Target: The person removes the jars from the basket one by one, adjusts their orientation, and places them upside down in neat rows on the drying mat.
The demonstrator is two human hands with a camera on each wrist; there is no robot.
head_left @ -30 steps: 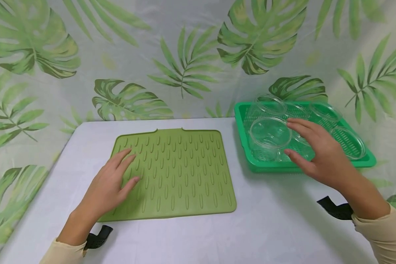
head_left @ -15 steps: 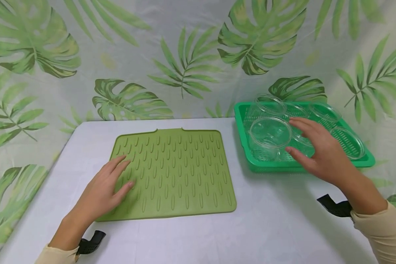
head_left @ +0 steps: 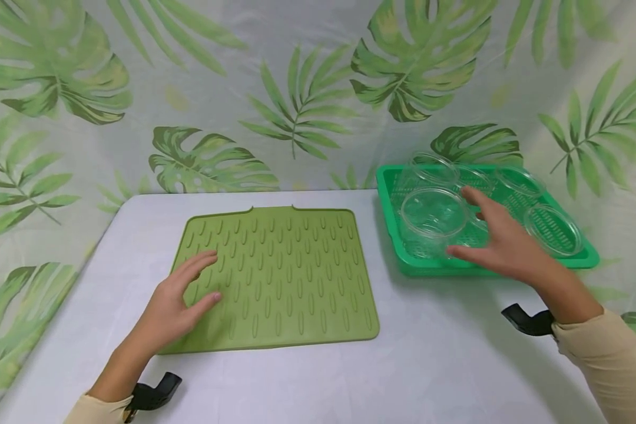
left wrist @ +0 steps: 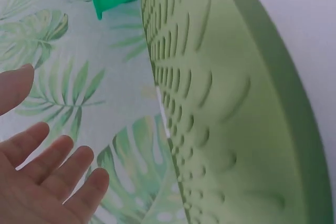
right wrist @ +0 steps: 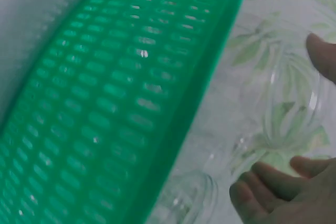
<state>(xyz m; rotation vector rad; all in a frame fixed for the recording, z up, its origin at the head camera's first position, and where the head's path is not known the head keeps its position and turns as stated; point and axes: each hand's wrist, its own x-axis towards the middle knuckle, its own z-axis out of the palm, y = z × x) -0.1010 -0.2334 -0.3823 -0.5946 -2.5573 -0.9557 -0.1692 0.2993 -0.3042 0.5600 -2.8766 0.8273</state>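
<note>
In the head view my right hand (head_left: 511,244) hovers over the green basket (head_left: 456,270), thumb and fingers spread apart. It is nearest to a round clear cup (head_left: 433,227) at the basket's front left; whether it touches the cup I cannot tell. From the right wrist, the basket's slotted side (right wrist: 105,108) shows, with a cup's clear rim (right wrist: 273,108) between the thumb and the fingers. Over the left part of the olive-green ridged mat (head_left: 291,277) my left hand (head_left: 169,309) is held with loosely bent fingers, holding nothing.
Several other clear cups stand in the basket, among them one at the back left (head_left: 434,168) and one at the right (head_left: 553,229). A white cloth (head_left: 323,383) covers the table. Leaf-printed fabric (head_left: 297,106) hangs behind it.
My right hand has shifted left, its thumb and fingers now closer around the front left cup. My left hand drew back a little, then came slightly right again. Basket and mat stay put.
</note>
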